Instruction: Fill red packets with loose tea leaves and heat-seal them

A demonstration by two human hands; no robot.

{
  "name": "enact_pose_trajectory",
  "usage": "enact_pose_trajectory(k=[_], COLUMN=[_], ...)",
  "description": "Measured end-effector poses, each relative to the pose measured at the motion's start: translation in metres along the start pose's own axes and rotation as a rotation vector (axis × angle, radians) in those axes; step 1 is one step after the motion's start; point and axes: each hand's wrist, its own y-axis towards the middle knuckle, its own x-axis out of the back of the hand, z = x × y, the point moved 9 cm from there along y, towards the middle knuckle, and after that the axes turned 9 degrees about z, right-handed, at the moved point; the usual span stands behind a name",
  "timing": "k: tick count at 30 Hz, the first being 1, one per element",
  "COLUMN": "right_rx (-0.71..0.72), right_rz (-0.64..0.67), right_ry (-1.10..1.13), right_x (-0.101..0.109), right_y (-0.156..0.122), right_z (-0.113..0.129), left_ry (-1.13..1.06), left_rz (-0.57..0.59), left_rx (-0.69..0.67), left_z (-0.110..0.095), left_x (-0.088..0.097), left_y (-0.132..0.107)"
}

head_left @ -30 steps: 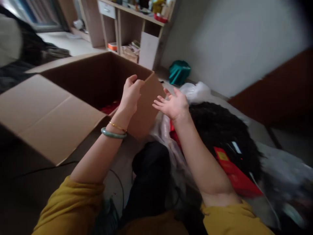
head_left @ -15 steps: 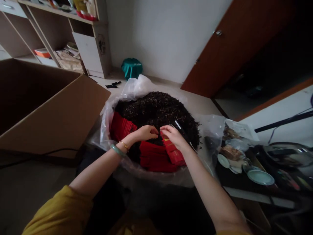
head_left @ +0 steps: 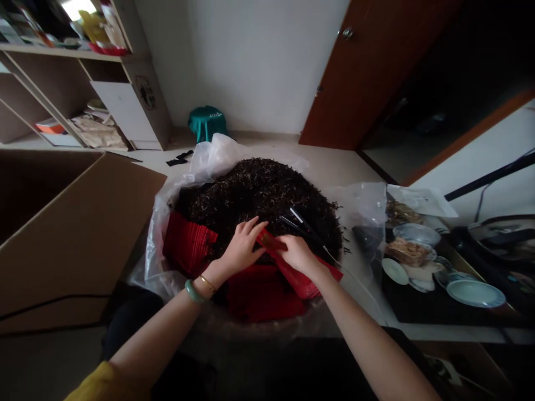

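Note:
My right hand (head_left: pixel 298 253) is closed on a red packet (head_left: pixel 288 271), gripping it near its upper end. Beside that end is my left hand (head_left: pixel 243 243), fingers apart; whether its fingertips touch the packet I cannot tell. Beneath both hands, a large heap of dark, dry loose tea leaves (head_left: pixel 267 181) fills a round, plastic-lined container. Two stacks of red packets rest on the heap: one stack (head_left: pixel 188 243) at the left, another stack (head_left: pixel 263 298) at the near side. Right of my right hand lies a black two-armed tool (head_left: pixel 303 225) with a white cord.
Clear plastic liner (head_left: pixel 156 239) folds over the container's rim. A big cardboard box (head_left: pixel 104 223) stands open at the left. To the right, a black tray surface carries dishes (head_left: pixel 475 293) and tubs. A teal-covered bin (head_left: pixel 207 123) is by the wall.
The view has shifted. My right hand has drawn the red packet up off the near stack's right side, and my left hand has come to its upper end with fingers spreading.

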Motion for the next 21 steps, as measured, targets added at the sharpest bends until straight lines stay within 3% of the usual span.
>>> enact_pose_trajectory(k=[2,4,7,10,11,13,15,17,21], right_rx=[0.131,0.256,0.313,0.257,0.236,0.183,0.117,0.066,0.120], right_rz=[0.003,-0.029,-0.262,-0.496,-0.489,-0.345,-0.152,-0.075,-0.351], right_ry=[0.058,0.056,0.037,0.138,0.207,0.351,0.436,0.467,0.565], right_x=[0.006,0.015,0.039,0.054,0.052,0.036,0.016,0.008,0.032], right_y=[-0.001,-0.004,-0.013,-0.020,-0.019,-0.011,-0.006,-0.006,-0.017], right_z=[0.013,0.028,0.034,0.015,0.006,-0.012,-0.025,-0.033,-0.031], left_ry=[0.162,0.234,0.152,-0.131,-0.252,-0.495,-0.702,-0.837,-0.904], left_rz=[0.004,0.070,0.104,0.080,0.075,0.086,0.109,0.136,0.151], left_rx=[-0.116,-0.115,0.056,0.221,0.249,0.277,0.291,0.301,0.285], left_z=[-0.022,-0.029,-0.011,0.017,0.024,0.032,0.032,0.029,0.018], left_x=[0.003,0.001,0.006,0.013,0.013,0.012,0.009,0.005,-0.003], left_y=[-0.005,-0.007,-0.006,-0.007,-0.008,-0.008,-0.008,-0.008,-0.010])
